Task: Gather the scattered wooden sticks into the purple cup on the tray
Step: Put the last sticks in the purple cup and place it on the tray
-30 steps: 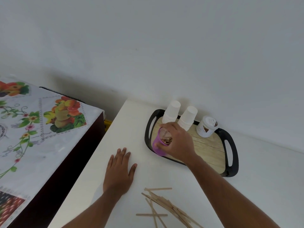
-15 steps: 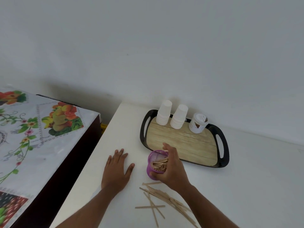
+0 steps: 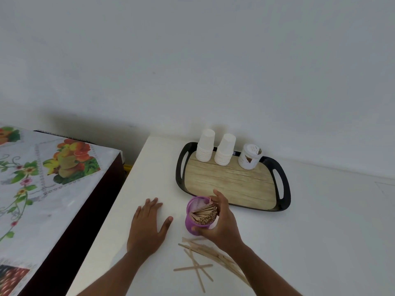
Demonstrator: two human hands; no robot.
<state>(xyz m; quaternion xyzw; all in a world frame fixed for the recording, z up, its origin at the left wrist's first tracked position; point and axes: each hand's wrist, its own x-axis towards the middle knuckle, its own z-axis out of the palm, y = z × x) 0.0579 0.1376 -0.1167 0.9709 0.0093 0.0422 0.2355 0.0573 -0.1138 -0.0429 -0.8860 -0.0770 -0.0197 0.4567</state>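
A purple cup (image 3: 194,218) with several wooden sticks inside stands on the white table, just in front of the tray (image 3: 230,180). My right hand (image 3: 222,227) grips the cup from its right side, thumb on the near wall and fingers round the far rim. Several loose wooden sticks (image 3: 205,256) lie scattered on the table right below the cup and partly under my right wrist. My left hand (image 3: 148,227) rests flat on the table to the cup's left, fingers spread.
On the tray's far edge stand two stacks of white paper cups (image 3: 205,146) and a small white jar (image 3: 250,157). A dark table with a fruit-print cloth (image 3: 42,180) stands at the left, across a gap. A white wall runs behind.
My right hand lifted the purple cup off the tray and brought it down onto the table beside the loose sticks. My left hand stayed flat on the table.
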